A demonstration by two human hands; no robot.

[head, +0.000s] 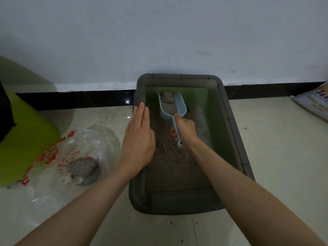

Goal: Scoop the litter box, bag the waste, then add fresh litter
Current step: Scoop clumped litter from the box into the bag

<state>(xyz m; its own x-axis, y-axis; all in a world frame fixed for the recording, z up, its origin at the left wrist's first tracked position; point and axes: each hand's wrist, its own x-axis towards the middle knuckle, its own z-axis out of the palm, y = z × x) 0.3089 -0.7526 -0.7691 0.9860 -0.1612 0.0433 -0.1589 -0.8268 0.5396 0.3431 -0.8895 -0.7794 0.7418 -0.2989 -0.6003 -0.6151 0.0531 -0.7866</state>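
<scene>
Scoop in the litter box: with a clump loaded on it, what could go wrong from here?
1. The clump sits at the open front of the scoop; tipping forward could drop it back into the litter box.
2. The plastic bag lies flat on the floor, left of the box; the carry crosses the rim and could scatter litter.
3. The left hand rests on the rim, not holding the bag open.

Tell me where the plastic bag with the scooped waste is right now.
In the head view, the plastic bag lies flat on the floor left of the litter box, against the green bin, just beyond the left hand.
</scene>
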